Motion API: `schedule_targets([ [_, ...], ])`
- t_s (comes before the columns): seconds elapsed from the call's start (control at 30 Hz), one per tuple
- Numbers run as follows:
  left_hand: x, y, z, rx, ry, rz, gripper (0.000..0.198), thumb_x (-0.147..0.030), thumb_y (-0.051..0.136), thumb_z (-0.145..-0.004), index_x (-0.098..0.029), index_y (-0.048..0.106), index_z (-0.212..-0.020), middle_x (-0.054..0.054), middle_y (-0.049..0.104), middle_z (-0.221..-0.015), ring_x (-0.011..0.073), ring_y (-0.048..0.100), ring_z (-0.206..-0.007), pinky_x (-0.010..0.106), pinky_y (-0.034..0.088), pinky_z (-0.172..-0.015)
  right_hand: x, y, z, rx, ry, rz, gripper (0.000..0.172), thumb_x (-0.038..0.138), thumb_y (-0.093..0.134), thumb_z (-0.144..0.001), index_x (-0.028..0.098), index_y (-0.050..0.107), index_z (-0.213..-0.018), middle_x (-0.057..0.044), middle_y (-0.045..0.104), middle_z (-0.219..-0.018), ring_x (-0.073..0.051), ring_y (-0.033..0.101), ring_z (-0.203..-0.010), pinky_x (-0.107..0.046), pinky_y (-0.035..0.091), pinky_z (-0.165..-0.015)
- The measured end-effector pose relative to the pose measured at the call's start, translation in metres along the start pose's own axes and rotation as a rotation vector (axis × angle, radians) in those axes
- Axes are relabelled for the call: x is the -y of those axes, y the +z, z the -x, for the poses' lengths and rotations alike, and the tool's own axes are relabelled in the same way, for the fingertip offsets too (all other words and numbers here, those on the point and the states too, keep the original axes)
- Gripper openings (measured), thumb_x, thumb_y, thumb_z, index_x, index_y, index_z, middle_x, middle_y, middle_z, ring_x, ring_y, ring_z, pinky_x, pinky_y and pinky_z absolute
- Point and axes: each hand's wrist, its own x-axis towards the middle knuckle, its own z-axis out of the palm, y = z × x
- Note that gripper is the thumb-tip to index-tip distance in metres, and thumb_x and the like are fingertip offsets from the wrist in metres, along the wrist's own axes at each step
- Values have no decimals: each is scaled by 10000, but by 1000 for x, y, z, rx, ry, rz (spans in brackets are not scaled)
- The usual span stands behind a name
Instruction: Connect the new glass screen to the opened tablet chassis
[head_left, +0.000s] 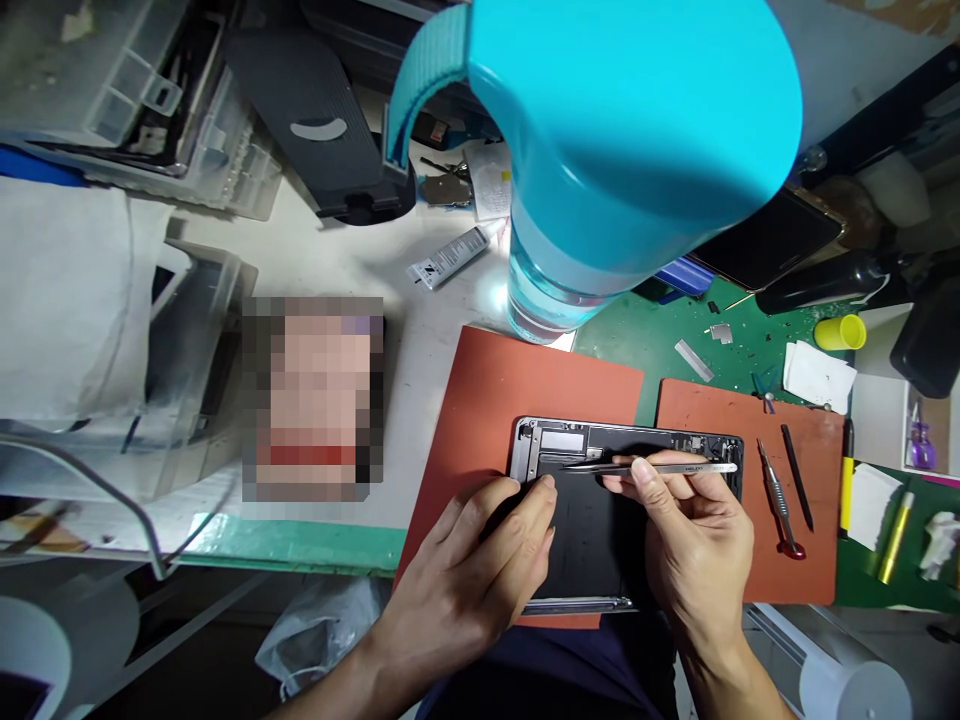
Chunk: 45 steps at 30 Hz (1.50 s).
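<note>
My left grip (480, 560) is bent over the left side of the opened tablet (600, 540), fingers close together; whether they pinch anything I cannot tell. The tablet lies on a red-brown mat (547, 380), long axis left to right. Over its upper part, my tweezers (686, 469) run lengthwise the same way, tips pointing left, just beside my left fingertips. My right grip (694, 545) pinches them firmly between thumb and fingers.

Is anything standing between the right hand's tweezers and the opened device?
Nothing visible: the tweezers in the right hand extend over the opened device; the left hand is close beside their tips.
</note>
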Motion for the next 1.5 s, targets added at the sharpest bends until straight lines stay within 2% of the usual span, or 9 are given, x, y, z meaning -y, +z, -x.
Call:
schedule_targets([
  [0.57,0,0,0,-6,0,4,328,-65,747,-900,-58,737,-1228,108,757,-1344,298,673,-1121,424,583,-850,1,5,-1,-19,-54,59,203,270,898,-873,206,774,-1020,-26,840,-898,-210,844,-816,-299,695,-798],
  [0.93,0,0,1,3,-22,6,323,-77,749,-898,-97,744,-1220,115,758,-1343,273,693,-1140,407,591,-898,7,9,-4,-35,1,47,236,304,913,-852,184,771,-997,-59,844,-884,-250,849,-794,-358,712,-796],
  [1.13,0,1,2,-9,-10,22,328,-62,764,-882,-58,744,-1210,121,757,-1343,295,687,-1128,423,597,-864,7,10,-4,-31,3,32,209,289,910,-859,186,776,-982,-49,843,-865,-238,849,-782,-325,710,-781],
  [1.5,0,0,0,-10,-2,-3,327,-69,748,-896,-54,744,-1223,109,761,-1338,296,692,-1103,425,611,-836,7,10,-3,-47,9,33,220,292,917,-845,178,782,-976,-44,838,-857,-247,845,-767,-350,715,-781],
])
